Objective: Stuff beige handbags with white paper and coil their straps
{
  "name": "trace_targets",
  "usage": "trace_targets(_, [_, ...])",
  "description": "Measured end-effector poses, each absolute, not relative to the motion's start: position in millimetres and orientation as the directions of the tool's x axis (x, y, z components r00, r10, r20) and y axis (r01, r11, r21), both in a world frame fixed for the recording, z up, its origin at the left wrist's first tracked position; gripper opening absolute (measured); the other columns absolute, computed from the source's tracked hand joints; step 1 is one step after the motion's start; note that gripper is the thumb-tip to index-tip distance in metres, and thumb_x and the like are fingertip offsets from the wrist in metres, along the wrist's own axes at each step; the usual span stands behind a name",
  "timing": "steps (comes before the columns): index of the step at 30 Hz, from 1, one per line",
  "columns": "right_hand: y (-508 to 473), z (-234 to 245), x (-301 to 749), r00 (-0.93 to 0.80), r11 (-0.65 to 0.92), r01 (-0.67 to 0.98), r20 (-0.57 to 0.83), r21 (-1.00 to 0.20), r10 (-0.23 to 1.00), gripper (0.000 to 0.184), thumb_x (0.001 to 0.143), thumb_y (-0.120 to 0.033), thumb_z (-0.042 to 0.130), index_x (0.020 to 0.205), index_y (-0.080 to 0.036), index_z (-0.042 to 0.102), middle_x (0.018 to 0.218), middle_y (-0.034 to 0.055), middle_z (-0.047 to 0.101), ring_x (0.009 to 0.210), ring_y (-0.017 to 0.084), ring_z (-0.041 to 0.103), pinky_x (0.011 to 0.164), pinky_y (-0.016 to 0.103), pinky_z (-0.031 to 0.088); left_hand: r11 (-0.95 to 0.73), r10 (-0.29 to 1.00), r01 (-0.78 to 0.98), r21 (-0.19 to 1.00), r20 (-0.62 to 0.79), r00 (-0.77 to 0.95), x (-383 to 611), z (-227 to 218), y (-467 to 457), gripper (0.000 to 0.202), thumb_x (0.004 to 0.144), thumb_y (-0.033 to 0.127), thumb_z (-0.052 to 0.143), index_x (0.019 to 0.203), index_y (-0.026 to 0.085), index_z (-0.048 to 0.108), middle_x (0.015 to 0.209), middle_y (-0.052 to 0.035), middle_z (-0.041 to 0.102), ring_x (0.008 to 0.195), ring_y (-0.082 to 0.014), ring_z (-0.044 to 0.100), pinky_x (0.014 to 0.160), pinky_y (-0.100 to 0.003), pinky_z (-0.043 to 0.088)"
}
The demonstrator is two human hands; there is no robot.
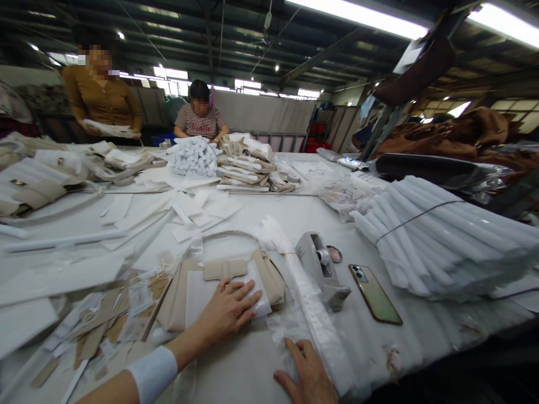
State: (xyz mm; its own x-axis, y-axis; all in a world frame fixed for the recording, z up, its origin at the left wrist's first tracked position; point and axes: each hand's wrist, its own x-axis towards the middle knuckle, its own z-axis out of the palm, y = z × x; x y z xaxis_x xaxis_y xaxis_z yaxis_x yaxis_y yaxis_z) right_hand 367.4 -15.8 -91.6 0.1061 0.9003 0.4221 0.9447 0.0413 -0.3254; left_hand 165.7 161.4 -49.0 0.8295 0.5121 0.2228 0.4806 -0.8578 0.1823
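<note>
In the head view, a left hand (229, 306) presses a white sheet (196, 294) against a beige bag (225, 270) near the middle of the near edge of a pale work surface (295, 216), its grip released and fingers spread flat. The right hand (309, 367), also with a loose grip, thumb and fingers apart, rests closer to that edge, beside a banded bundle of clear plastic bags (305, 286); whether its fingertips touch the film is unclear. The bag's strap arches toward the far edge. A tape dispenser (318, 264) and a phone (377, 294) lie to the right of the bundle, and tied white rolls (442, 235) fill the right edge. Tags and cards (113, 314) litter the near left corner. Beyond a stack of beige pieces (248, 168), two co-workers, one in a mustard top (101, 95), the other in a striped top (200, 120), stand past the far edge.
</note>
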Motion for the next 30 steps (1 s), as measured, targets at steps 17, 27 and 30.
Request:
trace_targets(17, [-5.8,-94.7,373.2,-0.081,0.251,0.944,0.585,-0.216,0.807,0.018,0.097,-0.021,0.038,0.100,-0.018,0.056,0.075,0.0020,0.066,0.058,0.013,0.063,0.051,0.022,0.050,-0.851,0.523,0.486,0.199,0.251,0.814,163.4,-49.4,163.2,0.043,0.096,0.050,0.033,0.138,0.039,0.038,0.142,0.0015,0.046,0.116,-0.0240,0.047,0.105,-0.049,0.022])
trace_targets(27, [-21.9,-75.9,378.5,-0.160,0.360,0.910,0.626,-0.206,0.763,0.027,0.089,-0.008,0.041,0.100,-0.020,0.063,0.091,0.0095,0.070,0.075,0.018,0.067,0.065,0.030,0.059,-0.846,0.526,0.478,0.237,0.219,0.822,163.4,-49.1,164.6,0.043,0.096,0.050,0.034,0.138,0.039,0.038,0.143,0.0014,0.045,0.118,-0.0244,0.046,0.105,-0.049,0.021])
trace_targets(30, [-19.8,-72.9,374.2,-0.158,0.391,0.882,0.616,-0.264,0.772,0.026,0.088,-0.007,0.044,0.106,-0.018,0.059,0.109,0.0146,0.068,0.092,0.020,0.068,0.074,0.028,0.060,-0.846,0.527,0.482,0.226,0.229,0.818,163.5,-50.1,164.3,0.043,0.096,0.050,0.034,0.137,0.039,0.040,0.143,0.0010,0.045,0.118,-0.0240,0.046,0.104,-0.048,0.022])
